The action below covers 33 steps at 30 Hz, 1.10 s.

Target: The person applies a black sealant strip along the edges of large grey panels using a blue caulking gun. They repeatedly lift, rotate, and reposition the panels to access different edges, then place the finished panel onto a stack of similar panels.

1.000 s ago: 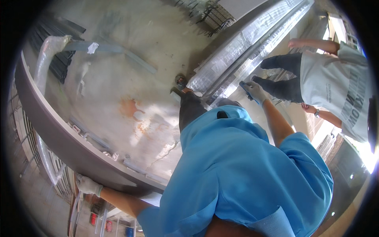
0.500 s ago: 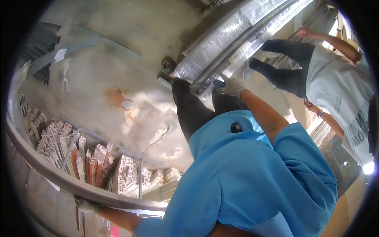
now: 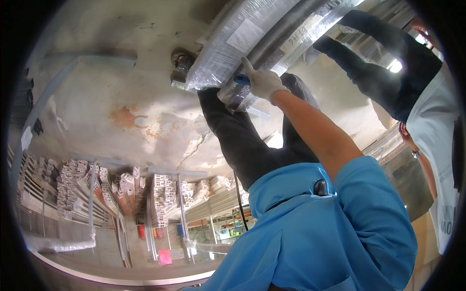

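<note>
Two long, film-wrapped bundles [image 3: 218, 60] lie just ahead of the gloved right hand [image 3: 265, 86], which is curled around a blue object [image 3: 241, 79], one finger extended; the left hand is out of view, its grip unknown. Crinkled and glossy, the bundles look stiff, heavy, slippery, best held from underneath near each end.

Gry conc. floor [image 3: 92, 97]: rust-brn stain [image 3: 124, 117], bent gry strip [image 3: 50, 89] far L.
</note>
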Available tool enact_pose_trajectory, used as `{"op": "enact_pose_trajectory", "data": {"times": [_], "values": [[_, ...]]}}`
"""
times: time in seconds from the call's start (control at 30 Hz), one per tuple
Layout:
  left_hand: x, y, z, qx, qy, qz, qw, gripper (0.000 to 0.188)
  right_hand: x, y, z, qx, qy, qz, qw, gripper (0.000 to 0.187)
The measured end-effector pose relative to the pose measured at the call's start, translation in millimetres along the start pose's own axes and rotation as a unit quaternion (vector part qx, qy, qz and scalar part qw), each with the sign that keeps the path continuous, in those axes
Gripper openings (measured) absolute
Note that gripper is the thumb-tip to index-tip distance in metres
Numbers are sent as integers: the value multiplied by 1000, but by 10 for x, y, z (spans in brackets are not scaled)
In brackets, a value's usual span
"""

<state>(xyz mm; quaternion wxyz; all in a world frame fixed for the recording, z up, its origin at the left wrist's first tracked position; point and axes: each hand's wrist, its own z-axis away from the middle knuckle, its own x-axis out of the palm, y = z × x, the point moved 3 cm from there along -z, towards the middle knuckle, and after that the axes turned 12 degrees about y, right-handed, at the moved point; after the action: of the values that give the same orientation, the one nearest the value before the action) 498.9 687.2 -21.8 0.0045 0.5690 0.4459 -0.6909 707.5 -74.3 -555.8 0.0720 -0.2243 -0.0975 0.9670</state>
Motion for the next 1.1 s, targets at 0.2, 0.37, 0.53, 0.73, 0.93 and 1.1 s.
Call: {"op": "enact_pose_trajectory", "data": {"times": [0.2,0.37,0.53,0.73,0.93,1.1], "values": [[73,399,-397,14,2,14,1000,38,207,99,-318,26,-11,7,1000,87],[189,418,-442,9,7,34,999,38,247,129,-377,29,-17,2,999,74],[253,166,-203,-26,18,69,997,39,200,231,-24,-15,-12,8,1000,57],[408,-400,414,-97,60,147,983,39,-121,418,583,55,17,32,998,62],[741,-636,86,-297,175,219,913,39,-868,-187,822,70,150,-180,970,38],[588,-219,-86,-380,232,209,871,30,-1439,-1477,731,-31,184,-223,957,30]]}}
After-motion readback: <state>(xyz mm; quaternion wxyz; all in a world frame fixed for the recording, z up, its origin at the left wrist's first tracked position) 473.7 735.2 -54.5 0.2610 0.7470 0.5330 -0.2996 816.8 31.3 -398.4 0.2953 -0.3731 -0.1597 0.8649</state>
